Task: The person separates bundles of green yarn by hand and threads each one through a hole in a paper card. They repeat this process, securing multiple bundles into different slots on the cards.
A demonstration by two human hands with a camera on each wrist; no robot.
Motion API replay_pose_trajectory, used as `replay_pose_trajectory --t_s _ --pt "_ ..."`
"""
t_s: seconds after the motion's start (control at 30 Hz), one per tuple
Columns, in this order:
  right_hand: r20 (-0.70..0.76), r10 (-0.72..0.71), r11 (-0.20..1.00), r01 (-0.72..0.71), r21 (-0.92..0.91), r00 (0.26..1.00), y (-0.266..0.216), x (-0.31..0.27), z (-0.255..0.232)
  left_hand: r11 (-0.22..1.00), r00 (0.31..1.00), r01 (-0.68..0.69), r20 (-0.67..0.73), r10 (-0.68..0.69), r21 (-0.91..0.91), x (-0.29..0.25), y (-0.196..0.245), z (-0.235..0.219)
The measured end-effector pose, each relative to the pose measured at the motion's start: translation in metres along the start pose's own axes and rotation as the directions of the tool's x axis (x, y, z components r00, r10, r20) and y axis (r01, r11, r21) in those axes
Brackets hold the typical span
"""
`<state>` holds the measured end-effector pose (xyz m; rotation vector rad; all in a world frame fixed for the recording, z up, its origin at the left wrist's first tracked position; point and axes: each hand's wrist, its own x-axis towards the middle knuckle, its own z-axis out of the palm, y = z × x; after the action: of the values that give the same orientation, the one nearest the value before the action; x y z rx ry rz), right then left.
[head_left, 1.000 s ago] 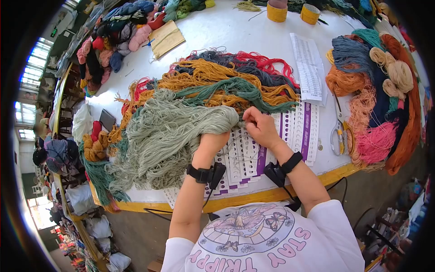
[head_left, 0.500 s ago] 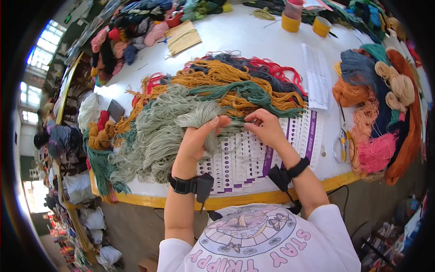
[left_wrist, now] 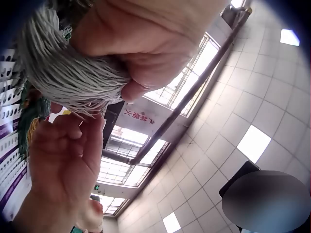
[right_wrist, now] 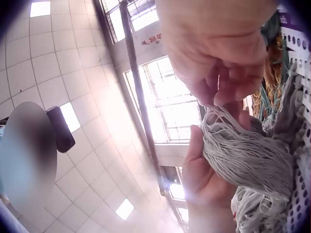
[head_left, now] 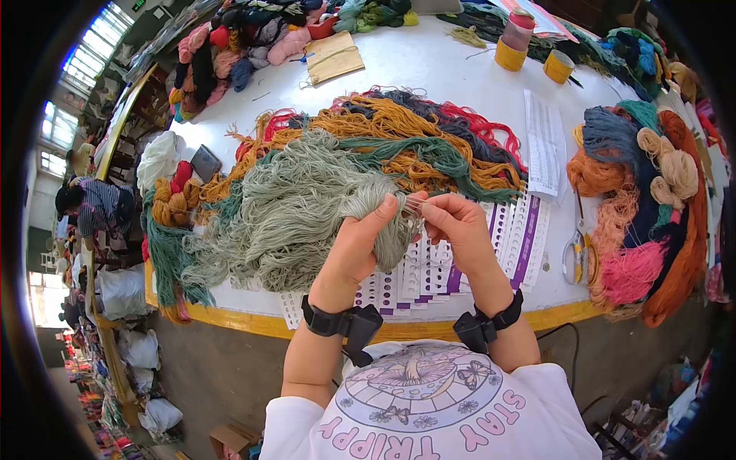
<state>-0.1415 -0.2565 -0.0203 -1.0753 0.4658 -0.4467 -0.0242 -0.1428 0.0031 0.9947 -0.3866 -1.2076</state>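
A thick pale grey-green yarn hank [head_left: 307, 207] spreads over the table, its near end folded into a looped bundle. My left hand [head_left: 354, 244] grips that bundle, thumb on top and fingers round its underside. In the right wrist view the bundle [right_wrist: 248, 155] lies across the left palm [right_wrist: 206, 182]. My right hand [head_left: 458, 228] is at the bundle's right end, thumb and fingertips pinching a few strands drawn out of it. The left wrist view shows the right hand [left_wrist: 65, 160] with its fingertips at the strands under the hank [left_wrist: 73, 73].
Beneath lie white punched cards [head_left: 521, 238] with purple bands. Mustard yarn [head_left: 368, 119] and green yarn [head_left: 452, 170] are heaped behind. Scissors [head_left: 579, 249] and more yarn [head_left: 632, 268] are on the right. A paper sheet [head_left: 543, 146] and a cup [head_left: 518, 34] stand farther back.
My left hand has come out from under the hank, turned thumb up and lifted the bundle toward the right hand. My right hand now pinches strands at its end. The head view has shifted.
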Motion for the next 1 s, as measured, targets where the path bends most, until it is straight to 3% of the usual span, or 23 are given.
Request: replay_pose_trajectory --t_s 0.17,0.27,0.37,0.57,0.67,0.77,0.87,1.0 --pt "0.029 0.04 0.998 -0.041 0.05 0.999 0.006 0.005 -0.007 0.994 0.999 0.025 -0.027 -0.028 -0.103 0.002 -0.003 -0.005" --pt "-0.003 0.066 0.989 -0.066 -0.134 0.998 -0.004 0.001 0.001 0.99 0.999 0.034 -0.032 -0.039 -0.138 0.004 -0.004 -0.005" --pt "0.038 0.0 0.979 0.008 -0.206 0.999 -0.006 0.001 0.008 0.992 0.999 0.05 -0.006 -0.051 -0.114 0.005 -0.005 -0.006" --pt "-0.002 -0.053 0.996 0.052 -0.077 0.999 -0.006 0.001 0.01 0.987 0.997 0.081 0.009 -0.08 -0.138 0.008 -0.007 -0.012" --pt "0.028 0.075 0.994 -0.077 0.076 0.997 0.005 0.008 -0.005 0.985 0.995 0.099 0.037 -0.094 -0.144 0.009 -0.008 -0.015" --pt "0.023 0.03 0.999 -0.031 0.017 0.999 -0.002 0.003 0.009 0.986 0.994 0.108 0.029 -0.105 -0.129 0.01 -0.008 -0.015" --pt "0.044 0.036 0.975 -0.026 -0.219 0.998 0.009 0.005 0.005 0.988 0.994 0.103 0.029 -0.101 -0.112 0.011 -0.01 -0.013" --pt "0.017 0.036 0.997 -0.034 -0.076 0.999 0.004 0.002 0.007 0.99 0.997 0.08 0.0 -0.08 -0.113 0.008 -0.004 -0.008"
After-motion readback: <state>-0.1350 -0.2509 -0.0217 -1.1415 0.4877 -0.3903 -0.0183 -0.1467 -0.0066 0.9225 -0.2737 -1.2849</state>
